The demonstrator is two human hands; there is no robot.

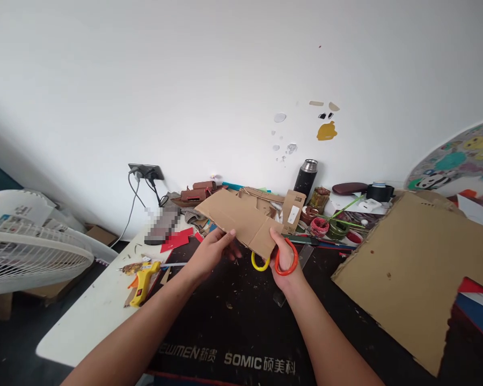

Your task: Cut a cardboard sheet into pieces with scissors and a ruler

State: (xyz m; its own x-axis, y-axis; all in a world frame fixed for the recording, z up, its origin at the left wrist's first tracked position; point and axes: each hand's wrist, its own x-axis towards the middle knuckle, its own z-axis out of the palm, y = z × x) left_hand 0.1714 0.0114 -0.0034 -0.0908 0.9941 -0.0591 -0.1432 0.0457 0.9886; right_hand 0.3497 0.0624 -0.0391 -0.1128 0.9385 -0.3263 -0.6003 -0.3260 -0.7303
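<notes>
A flat piece of brown cardboard [241,217] is held up over the black desk mat. My left hand [215,252] grips its near edge, thumb on top and fingers curled underneath. At the right end, my right hand [284,260] pinches the same cardboard with its thumb on the upper face. A pair of scissors with one red handle loop [286,272] and one yellow loop hangs at my right hand; the blades are hidden. Behind the held piece lie cardboard scraps [295,209] and brown rolled pieces [196,195].
A yellow glue gun [145,283] lies on the white table [78,321] at left, near a fan [36,252]. Paint jars [319,227] and a black thermos [306,179] stand at the back. A large cardboard sheet [406,273] covers the right side. The black mat [225,327] bears small scraps.
</notes>
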